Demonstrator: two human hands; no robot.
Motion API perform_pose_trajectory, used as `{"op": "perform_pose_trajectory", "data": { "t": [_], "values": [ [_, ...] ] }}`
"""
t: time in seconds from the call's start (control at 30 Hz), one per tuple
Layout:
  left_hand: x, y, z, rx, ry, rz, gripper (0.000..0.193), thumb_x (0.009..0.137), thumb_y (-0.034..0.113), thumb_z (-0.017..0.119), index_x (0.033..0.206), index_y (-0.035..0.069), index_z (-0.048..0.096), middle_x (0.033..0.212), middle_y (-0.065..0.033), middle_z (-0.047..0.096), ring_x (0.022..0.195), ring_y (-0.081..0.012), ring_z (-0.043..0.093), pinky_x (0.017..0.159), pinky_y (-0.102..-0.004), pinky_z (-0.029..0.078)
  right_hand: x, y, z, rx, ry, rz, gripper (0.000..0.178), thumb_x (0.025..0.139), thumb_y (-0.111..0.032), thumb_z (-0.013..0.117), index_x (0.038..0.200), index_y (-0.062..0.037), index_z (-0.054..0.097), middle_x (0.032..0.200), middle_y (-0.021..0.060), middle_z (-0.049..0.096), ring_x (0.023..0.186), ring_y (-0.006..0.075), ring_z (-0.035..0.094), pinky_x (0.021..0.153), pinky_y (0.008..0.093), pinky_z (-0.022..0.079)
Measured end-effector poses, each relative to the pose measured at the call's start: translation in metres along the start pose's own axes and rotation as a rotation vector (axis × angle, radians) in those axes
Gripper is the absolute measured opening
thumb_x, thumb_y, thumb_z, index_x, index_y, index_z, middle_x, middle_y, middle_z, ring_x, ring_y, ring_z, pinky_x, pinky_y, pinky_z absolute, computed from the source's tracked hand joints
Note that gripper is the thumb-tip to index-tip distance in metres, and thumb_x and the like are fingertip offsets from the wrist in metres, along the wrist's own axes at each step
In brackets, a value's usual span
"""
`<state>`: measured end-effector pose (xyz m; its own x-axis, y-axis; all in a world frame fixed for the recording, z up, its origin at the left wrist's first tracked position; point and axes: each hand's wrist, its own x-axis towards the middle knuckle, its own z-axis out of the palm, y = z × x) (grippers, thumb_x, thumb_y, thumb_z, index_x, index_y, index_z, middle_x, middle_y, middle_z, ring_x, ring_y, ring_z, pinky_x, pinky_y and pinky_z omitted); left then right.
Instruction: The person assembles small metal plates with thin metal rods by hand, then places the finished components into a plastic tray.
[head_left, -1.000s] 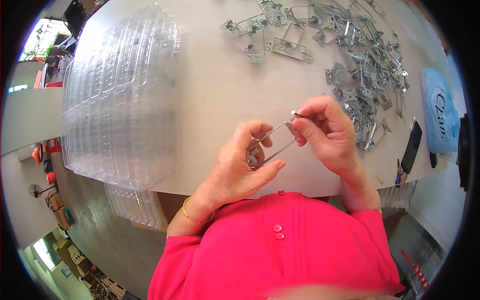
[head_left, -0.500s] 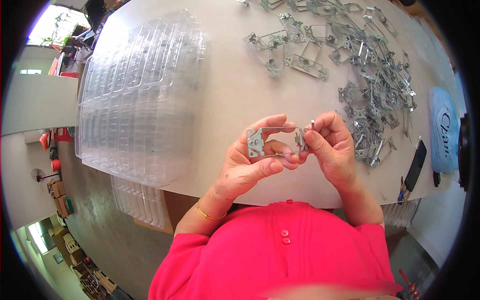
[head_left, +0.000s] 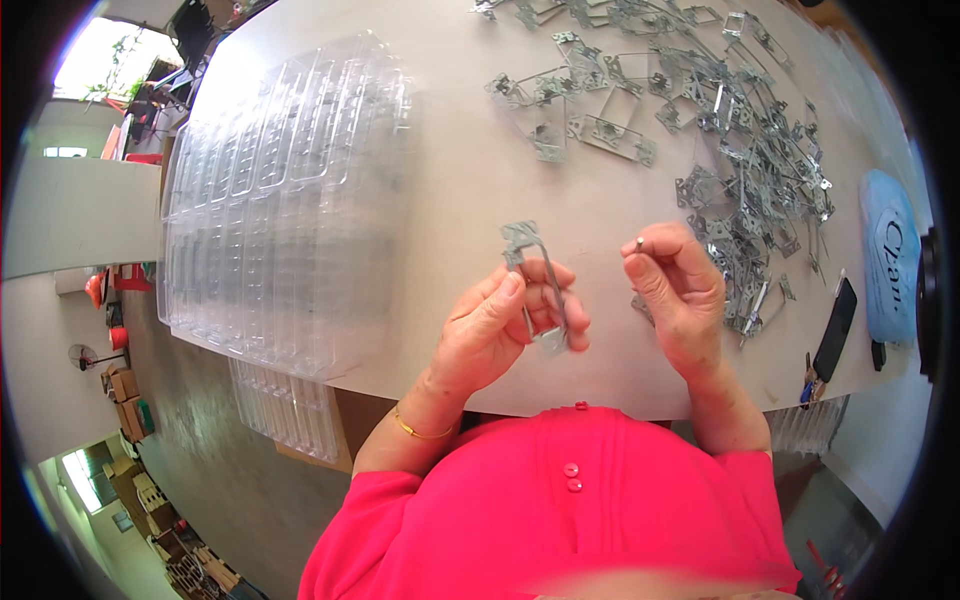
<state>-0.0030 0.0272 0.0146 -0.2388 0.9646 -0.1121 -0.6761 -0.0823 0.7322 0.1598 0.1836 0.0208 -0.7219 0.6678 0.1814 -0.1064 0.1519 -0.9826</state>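
Note:
My left hand point(head_left: 475, 335) is closed round a thin metal frame bracket point(head_left: 521, 237) just above the table. The bracket stands upright and tilted, its flat punched end plate pointing away from me. Its two long side rods run down past my fingers, which hide part of them. To the right, apart from the bracket, my right hand point(head_left: 683, 300) pinches a short, thin metal pin point(head_left: 639, 244) between thumb and forefinger; only its tip shows. A bit of another metal part point(head_left: 642, 308) shows on the table beside this hand.
A tangled heap of similar metal brackets point(head_left: 750, 165) covers the right and far right of the table point(head_left: 450, 190). Stacked clear plastic trays point(head_left: 270, 230) fill the left side. At the right edge lie a black phone point(head_left: 835, 330) and a blue plastic bag point(head_left: 888, 260).
The hands have drawn apart, the right hand moving slightly right with the pin. My left hand has turned the bracket from lying sideways across both hands to upright.

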Motion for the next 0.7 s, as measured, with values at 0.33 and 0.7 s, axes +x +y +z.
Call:
{"op": "perform_pose_trajectory", "data": {
  "t": [0.33, 0.7],
  "values": [
    [-0.002, -0.014, 0.003, -0.102, -0.085, -0.295, 0.060, 0.110, 0.045, 0.028, 0.125, -0.008, 0.054, 0.079, -0.0146, 0.061, 0.062, -0.0213, 0.058, 0.063, -0.0346, 0.052, -0.002, 0.002, 0.003, 0.081, 0.059, -0.105, 0.025, 0.094, 0.008, 0.067, 0.115, -0.0025, 0.057, 0.106, 0.0088, 0.067, 0.095, 0.0121, 0.065, 0.080, 0.0253, 0.050],
    [-0.004, -0.012, 0.010, 0.040, -0.093, -0.273, 0.060, 0.112, 0.044, 0.026, 0.124, -0.007, 0.055, 0.075, -0.0137, 0.061, 0.062, -0.0184, 0.056, 0.061, -0.0308, 0.047, 0.002, 0.006, 0.005, -0.160, 0.029, -0.306, 0.025, 0.088, 0.008, 0.073, 0.107, -0.0016, 0.061, 0.099, 0.0124, 0.071, 0.090, 0.0194, 0.070, 0.072, 0.0295, 0.055]
  ]
}}
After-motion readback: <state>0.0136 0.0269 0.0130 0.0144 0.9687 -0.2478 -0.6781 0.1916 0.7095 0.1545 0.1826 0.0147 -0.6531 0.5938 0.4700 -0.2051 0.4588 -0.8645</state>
